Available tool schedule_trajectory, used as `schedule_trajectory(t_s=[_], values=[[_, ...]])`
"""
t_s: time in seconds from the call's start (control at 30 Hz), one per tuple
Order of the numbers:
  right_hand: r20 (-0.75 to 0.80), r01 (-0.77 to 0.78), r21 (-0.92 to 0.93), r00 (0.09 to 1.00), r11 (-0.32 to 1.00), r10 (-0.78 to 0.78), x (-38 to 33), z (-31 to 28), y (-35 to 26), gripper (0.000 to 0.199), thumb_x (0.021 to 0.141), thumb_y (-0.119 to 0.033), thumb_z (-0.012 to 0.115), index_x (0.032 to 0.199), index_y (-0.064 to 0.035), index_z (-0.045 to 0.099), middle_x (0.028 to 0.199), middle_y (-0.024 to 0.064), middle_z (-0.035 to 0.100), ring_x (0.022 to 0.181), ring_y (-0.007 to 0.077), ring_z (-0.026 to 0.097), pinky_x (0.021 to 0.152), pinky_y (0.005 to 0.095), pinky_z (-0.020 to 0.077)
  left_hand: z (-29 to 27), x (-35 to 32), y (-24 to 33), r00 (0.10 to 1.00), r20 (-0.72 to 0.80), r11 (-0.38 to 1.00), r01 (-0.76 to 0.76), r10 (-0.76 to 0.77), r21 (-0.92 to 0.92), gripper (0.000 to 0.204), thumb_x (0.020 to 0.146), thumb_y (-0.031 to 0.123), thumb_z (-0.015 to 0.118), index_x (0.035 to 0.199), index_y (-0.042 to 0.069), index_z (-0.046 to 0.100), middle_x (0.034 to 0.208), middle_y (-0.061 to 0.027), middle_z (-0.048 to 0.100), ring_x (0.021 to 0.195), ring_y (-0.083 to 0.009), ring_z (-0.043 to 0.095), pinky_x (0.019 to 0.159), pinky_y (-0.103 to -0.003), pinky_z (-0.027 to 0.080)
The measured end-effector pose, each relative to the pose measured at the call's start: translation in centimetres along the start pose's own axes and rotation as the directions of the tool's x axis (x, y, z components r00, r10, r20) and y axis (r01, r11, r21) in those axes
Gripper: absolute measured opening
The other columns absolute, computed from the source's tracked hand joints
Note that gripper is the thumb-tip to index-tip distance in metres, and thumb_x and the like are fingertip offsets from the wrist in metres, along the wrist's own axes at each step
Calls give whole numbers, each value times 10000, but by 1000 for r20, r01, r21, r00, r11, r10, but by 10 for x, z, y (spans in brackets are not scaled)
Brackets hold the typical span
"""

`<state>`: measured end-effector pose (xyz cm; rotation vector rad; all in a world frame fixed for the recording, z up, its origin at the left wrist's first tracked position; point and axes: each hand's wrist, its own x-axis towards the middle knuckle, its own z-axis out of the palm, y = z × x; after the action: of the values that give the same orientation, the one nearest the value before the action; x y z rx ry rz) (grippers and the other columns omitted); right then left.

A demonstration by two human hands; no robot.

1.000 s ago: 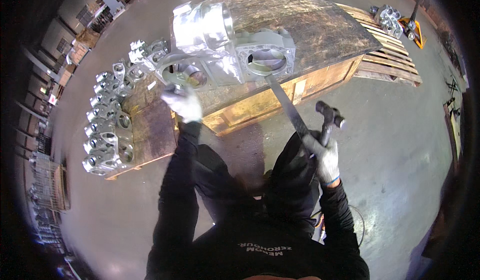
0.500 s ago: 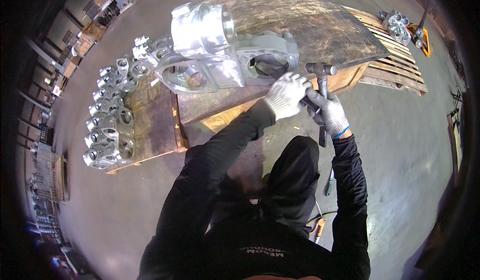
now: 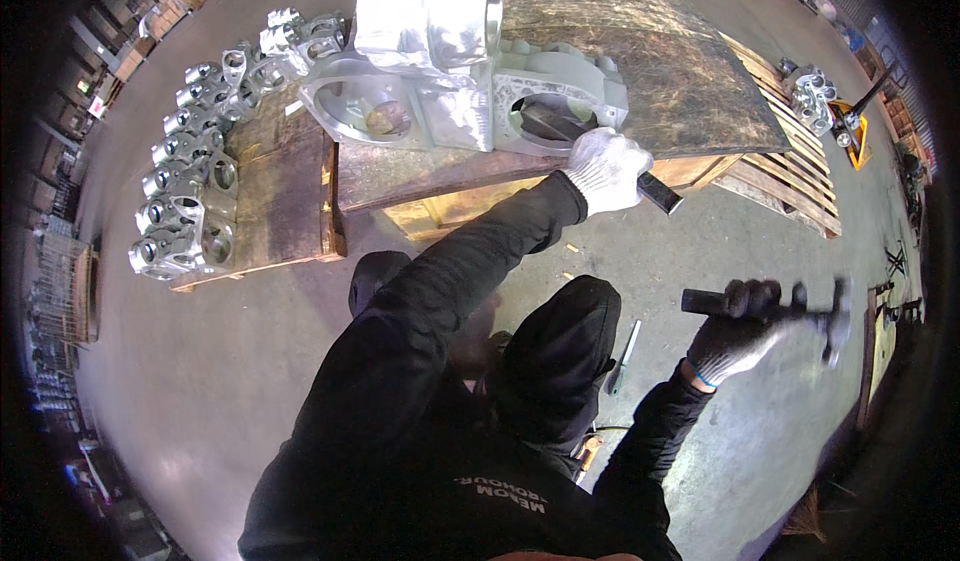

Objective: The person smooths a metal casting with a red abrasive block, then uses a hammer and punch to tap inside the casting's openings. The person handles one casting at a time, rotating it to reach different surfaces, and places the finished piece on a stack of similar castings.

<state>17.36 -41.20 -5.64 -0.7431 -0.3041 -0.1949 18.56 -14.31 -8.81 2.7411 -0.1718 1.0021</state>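
My left hand (image 3: 608, 171), in a white knit glove, is closed around a dark chisel (image 3: 660, 194). The chisel's flat blade reaches into the oval opening of a large silvery metal casting (image 3: 455, 126) on the wooden table, and its square butt sticks out toward me. Whether the blade's tip touches metal, I cannot tell. My right hand (image 3: 735, 341), gloved with a dark-stained palm, grips a hammer (image 3: 835, 323) out to the right, above the floor. The hammer head is blurred by motion.
The worn wooden tabletop (image 3: 620, 51) extends behind the casting. Several smaller castings (image 3: 185, 226) line a lower wooden platform (image 3: 275, 196) at left. A slatted pallet (image 3: 790, 176) and a yellow pallet jack (image 3: 852, 141) stand at right. A green-handled tool (image 3: 622, 366) lies on the floor.
My right hand has swung the hammer away from my left hand, down and to the right. My left hand now holds the chisel with its blade in the casting's opening.
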Motion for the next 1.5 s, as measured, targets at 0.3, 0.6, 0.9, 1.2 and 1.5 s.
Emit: schedule_trajectory(t_s=[0.3,0.6,0.9,1.2,1.5], values=[[-109,-535,-338,839,774,532,-55,9,42,248,983,-174,674,784,-143,527,656,-63,480,549,55,427,502,233,341,-10,3,1,991,87,995,99,-100,15,243,694,324,764,813,122,700,759,-91,694,788,-316,705,734,-455,549],[-66,-707,-407,654,578,754,-59,25,58,164,986,-211,647,861,-108,622,631,-42,502,495,73,443,470,264,351,-8,5,-5,986,110,992,128,-128,0,299,656,319,769,893,139,738,821,-93,719,856,-317,711,752,-475,551],[10,-351,-84,936,933,353,-16,-14,-6,140,1002,-89,612,903,-121,518,576,-41,363,425,73,347,391,257,279,-14,7,-11,994,83,997,75,-74,-11,189,687,291,733,814,151,734,765,-90,712,789,-317,712,682,-478,546],[228,-98,131,971,986,66,-6,5,-61,298,1064,-196,474,780,-119,429,644,-34,300,543,101,318,539,321,351,-14,10,-19,982,122,988,152,-147,-32,335,671,311,750,961,142,756,860,-76,733,879,-331,705,747,-474,554],[66,-272,-587,923,762,380,-48,35,53,197,947,-88,643,776,-117,550,646,-45,510,490,60,432,459,248,348,-33,13,-23,974,133,980,192,-185,-42,439,670,394,787,1015,122,769,930,-123,738,928,-336,704,810,-472,552]])
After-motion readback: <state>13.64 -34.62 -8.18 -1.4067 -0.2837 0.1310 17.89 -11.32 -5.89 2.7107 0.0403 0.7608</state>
